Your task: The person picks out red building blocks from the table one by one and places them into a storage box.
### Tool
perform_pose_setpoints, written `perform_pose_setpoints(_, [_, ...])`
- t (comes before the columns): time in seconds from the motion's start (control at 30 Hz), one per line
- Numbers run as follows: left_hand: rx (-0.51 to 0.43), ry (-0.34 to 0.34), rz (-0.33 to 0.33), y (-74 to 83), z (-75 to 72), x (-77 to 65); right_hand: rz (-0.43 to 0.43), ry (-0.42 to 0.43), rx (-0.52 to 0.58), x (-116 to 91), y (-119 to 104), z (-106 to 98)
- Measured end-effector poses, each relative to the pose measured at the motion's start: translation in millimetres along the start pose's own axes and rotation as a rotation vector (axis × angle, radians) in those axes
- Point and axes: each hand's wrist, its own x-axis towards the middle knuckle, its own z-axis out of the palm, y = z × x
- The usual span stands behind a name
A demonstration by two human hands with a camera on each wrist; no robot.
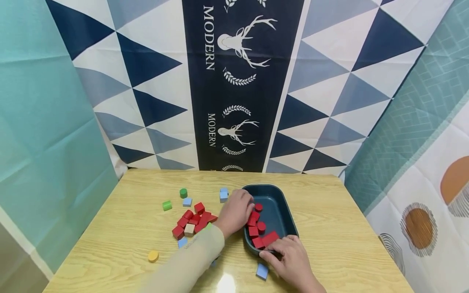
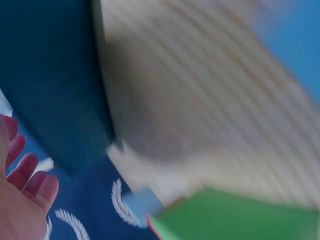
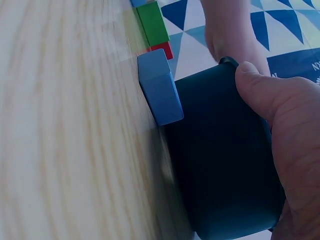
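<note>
A dark blue-green tray (image 1: 275,203) with several red blocks (image 1: 253,232) along its left side and near end stands on the table. My left hand (image 1: 237,209) reaches over the tray's left rim, palm down. In the left wrist view its fingers (image 2: 31,175) are slightly bent, and no block shows in them. At the near end, my right hand (image 1: 291,258) grips the tray's rim, the thumb outside and the fingers over the edge. A blue block (image 1: 261,271) lies just in front of the tray, left of the right hand.
Left of the tray lies a heap of red blocks (image 1: 200,219) with a plain wooden cube (image 1: 189,230). Green pieces (image 1: 167,205), blue blocks (image 1: 224,195) and a yellow disc (image 1: 153,256) lie around it. My left forearm (image 1: 190,260) crosses the table in front of the heap.
</note>
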Motion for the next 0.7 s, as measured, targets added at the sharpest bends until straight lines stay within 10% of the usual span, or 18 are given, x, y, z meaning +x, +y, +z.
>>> perform_pose_setpoints(0.33, [0.114,-0.191,-0.26,-84.4,-38.6,-36.7,0.01,-0.017,-0.001,-1,0,-2])
perform_pose_setpoints(0.7, [-0.073,-0.253,-0.427,-112.1,-40.6,-63.1,0.006,-0.009,0.006,0,-1,-1])
